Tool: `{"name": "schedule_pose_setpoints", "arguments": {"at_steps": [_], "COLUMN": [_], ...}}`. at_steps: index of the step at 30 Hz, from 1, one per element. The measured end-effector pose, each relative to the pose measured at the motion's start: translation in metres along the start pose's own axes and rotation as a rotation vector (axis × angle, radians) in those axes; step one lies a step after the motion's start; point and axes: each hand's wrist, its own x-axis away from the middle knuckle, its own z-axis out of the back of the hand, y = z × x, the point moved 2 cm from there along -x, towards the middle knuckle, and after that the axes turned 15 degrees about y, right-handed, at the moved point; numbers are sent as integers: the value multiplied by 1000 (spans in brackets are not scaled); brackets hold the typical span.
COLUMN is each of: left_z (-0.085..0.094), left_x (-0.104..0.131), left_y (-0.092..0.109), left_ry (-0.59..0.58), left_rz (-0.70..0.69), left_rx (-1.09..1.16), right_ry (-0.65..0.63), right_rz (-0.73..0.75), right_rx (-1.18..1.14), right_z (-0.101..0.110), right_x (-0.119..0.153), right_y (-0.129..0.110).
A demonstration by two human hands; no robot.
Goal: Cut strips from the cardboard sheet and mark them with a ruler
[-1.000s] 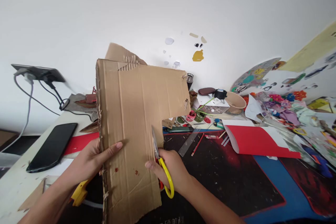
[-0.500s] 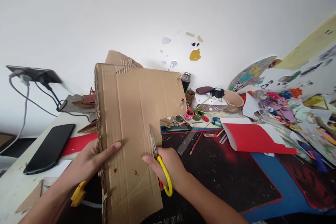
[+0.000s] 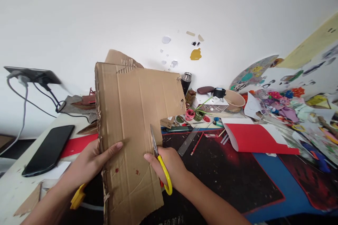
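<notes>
My left hand (image 3: 96,159) pinches the left edge of the corrugated cardboard sheet (image 3: 132,102), thumb flat on the front face; my right hand (image 3: 173,167) is wrapped around the yellow-handled scissors (image 3: 166,174). The sheet stands raised in front of me, between my two hands, its long axis running from the near edge of the view up and away toward the wall (image 3: 142,14).

What matters most is how the blade (image 3: 154,140) lies: it points far and slightly left, roughly along that long axis, against the front face just in from the right edge and just nearer than the stepped corner on that side. My right hand is much the closer to that edge; my left grips well apart from the blade, across the sheet.

Hidden from me are the other blade and the fingers of my left hand, both behind the cardboard, so I cannot tell how wide the scissors stand. A bit of red shows by my right palm, perhaps handle lining. The sheet's near end is cut off by the frame, and a yellow object (image 3: 77,196) beyond my left forearm is too covered to identify.
</notes>
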Motion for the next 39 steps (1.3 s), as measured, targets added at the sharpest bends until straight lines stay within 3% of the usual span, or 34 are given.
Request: {"name": "schedule_pose_setpoints", "arguments": {"at_steps": [13,21,39], "left_z": [1,3,10], "left_x": [-10,-10,-24], "left_y": [-21,-24,-40], "left_ry": [16,-5,102], "left_rz": [36,48,56], "left_rx": [89,77,70], "right_ry": [88,73,52], "right_rz": [-21,-31,-78], "right_rx": [-42,-75,-175], "right_z": [-17,-19,-28], "right_x": [1,3,6], "right_y": [13,12,14]}}
